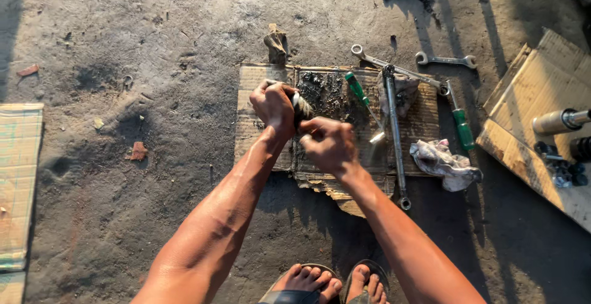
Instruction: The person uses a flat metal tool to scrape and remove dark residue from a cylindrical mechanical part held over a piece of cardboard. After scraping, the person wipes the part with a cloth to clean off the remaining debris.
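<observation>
Dusty concrete floor (123,218) fills the view, sunlit and oil-stained. On it lies a flat sheet of brown cardboard (252,125), blackened with grease at its middle. More cardboard sheets (542,101) sit at the right edge and a pale one (18,181) at the left. Both forearms stretch forward over the sheet. The left hand (273,107) is closed around a small grimy part wrapped in rag (301,108); the right hand (329,145) is curled just beside it, fingers pinched, though what it grips is hidden. A green-handled screwdriver (358,91), long wrenches (394,131) and a crumpled white rag (444,163) lie nearby.
</observation>
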